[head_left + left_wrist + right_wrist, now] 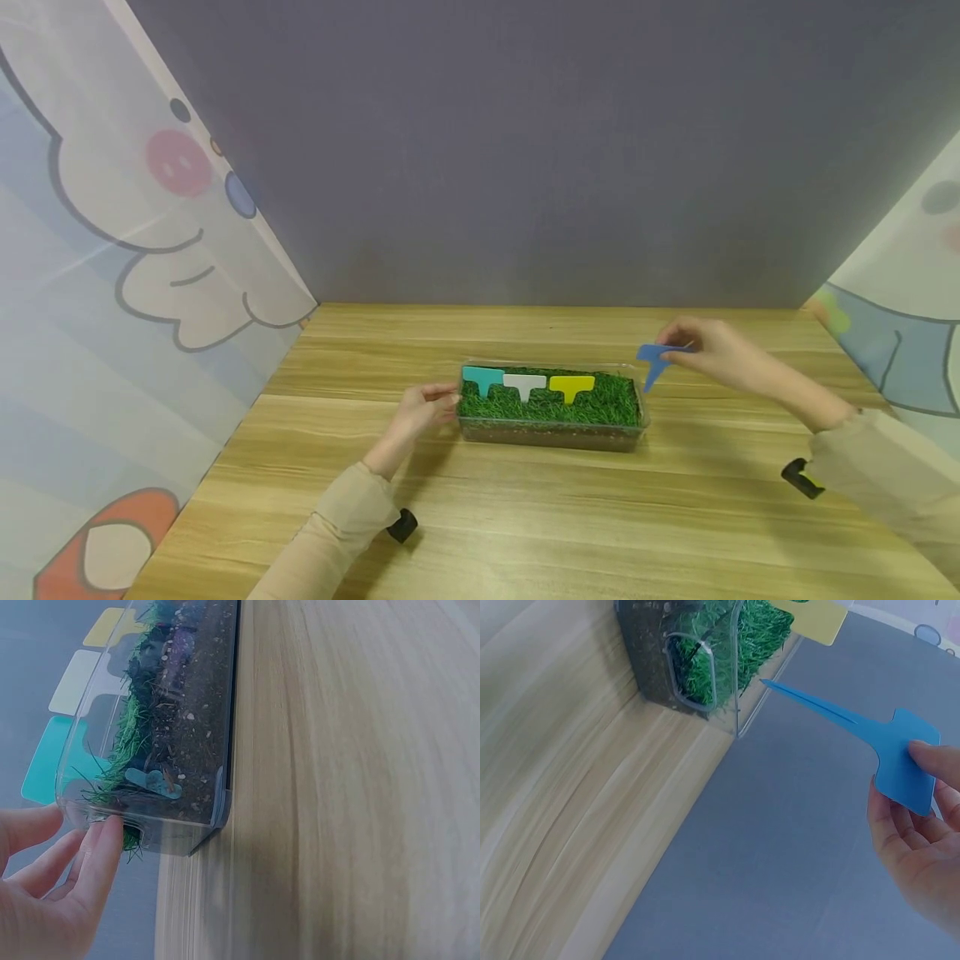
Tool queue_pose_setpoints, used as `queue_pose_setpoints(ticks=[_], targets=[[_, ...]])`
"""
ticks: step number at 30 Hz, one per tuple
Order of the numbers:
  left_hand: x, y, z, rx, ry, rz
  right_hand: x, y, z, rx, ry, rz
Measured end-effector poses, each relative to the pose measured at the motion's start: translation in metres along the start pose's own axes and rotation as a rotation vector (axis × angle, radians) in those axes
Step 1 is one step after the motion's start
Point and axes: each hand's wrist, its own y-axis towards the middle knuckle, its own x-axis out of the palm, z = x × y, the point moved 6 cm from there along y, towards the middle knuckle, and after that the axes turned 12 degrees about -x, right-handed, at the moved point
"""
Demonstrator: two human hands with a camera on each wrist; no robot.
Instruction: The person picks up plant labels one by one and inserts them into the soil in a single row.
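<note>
A clear plastic planter box (551,434) with dark soil and green grass (607,408) sits on the table. Three T-shaped plant labels stand in the grass in a row: teal (483,377), white (524,383) and yellow (572,386). With fairly straight fingers, my left hand (416,410) touches the box's left end; the left wrist view shows its fingertips (112,829) against the end wall. Right of the box, my right hand (708,350) pinches a blue plant label (904,761) by its wide head. The label's pointed stem slants down, in the air beside the box's right end.
The wooden table (525,517) extends around the box. A dark grey panel (525,167) rises behind its far edge, and cartoon-printed curtains (90,292) hang at both sides. A black strap piece (402,526) shows by the left sleeve, another (802,479) by the right.
</note>
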Motion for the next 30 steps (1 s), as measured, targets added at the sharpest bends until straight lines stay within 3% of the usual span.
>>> queue_pose_setpoints(ticks=[18, 30], targets=[[0.001, 0.001, -0.001, -0.024, -0.015, -0.009, 0.027, 0.014, -0.002, -0.077, 0.082, -0.068], [0.002, 0.001, -0.001, -0.029, -0.019, -0.009, 0.038, 0.017, 0.001, -0.041, 0.041, -0.117]])
